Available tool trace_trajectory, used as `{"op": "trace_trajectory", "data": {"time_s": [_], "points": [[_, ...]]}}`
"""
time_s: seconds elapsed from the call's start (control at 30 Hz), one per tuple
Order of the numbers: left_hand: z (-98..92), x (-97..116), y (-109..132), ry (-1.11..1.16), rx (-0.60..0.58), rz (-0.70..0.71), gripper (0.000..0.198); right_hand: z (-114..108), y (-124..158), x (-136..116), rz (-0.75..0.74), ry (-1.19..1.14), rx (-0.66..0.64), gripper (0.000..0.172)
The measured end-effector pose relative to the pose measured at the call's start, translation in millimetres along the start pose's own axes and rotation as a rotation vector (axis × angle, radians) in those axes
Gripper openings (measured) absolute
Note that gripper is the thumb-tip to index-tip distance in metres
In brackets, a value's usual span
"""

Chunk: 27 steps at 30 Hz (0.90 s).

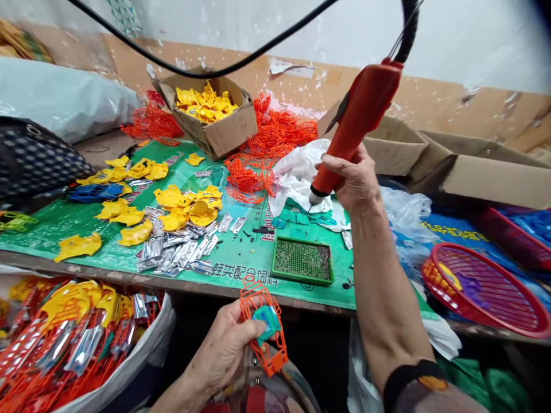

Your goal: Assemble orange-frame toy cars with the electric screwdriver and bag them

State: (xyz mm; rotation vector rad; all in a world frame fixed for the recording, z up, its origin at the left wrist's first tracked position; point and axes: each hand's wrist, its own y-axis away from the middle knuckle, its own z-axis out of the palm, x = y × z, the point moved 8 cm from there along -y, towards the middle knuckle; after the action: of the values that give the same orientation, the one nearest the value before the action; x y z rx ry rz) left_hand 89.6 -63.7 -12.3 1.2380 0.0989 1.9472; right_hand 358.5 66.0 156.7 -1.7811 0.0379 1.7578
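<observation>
My left hand (224,344) is closed round an orange plastic cage piece (263,327) with a teal part (267,321) set in it, held low in front of the table edge. My right hand (355,180) grips a red electric screwdriver (357,123) that hangs from a black cable (407,28); its tip points down over the green mat (241,252), just above a green tray of small screws (302,261). Yellow plastic pieces (185,206) and silver metal strips (181,249) lie scattered on the mat to the left.
A cardboard box of yellow parts (206,112) and a heap of orange cages (271,143) sit at the back. A white bag of assembled pieces (77,338) stands lower left. Red mesh baskets (486,289) and open cartons (473,166) are on the right.
</observation>
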Motion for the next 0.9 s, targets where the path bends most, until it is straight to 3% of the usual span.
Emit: {"op": "trace_trajectory", "data": {"time_s": [0.1,0.17,0.43,0.63,0.9], "points": [[-2.2,-2,-3,-0.007,0.000,-0.018,0.012,22,24,-11,0.166,-0.087,-0.179,0.038],[-1.7,-5,-5,0.004,-0.010,-0.044,0.014,29,42,-16,0.183,-0.090,-0.195,0.037],[0.4,-14,-7,0.034,-0.034,-0.120,0.020,30,101,17,0.227,0.011,-0.050,0.022],[1.7,-14,-8,0.086,-0.021,-0.133,0.024,15,116,31,0.158,-0.021,0.134,0.016],[4.2,-11,-13,0.080,0.018,-0.087,0.023,13,128,40,0.134,0.030,0.165,0.014]]}}
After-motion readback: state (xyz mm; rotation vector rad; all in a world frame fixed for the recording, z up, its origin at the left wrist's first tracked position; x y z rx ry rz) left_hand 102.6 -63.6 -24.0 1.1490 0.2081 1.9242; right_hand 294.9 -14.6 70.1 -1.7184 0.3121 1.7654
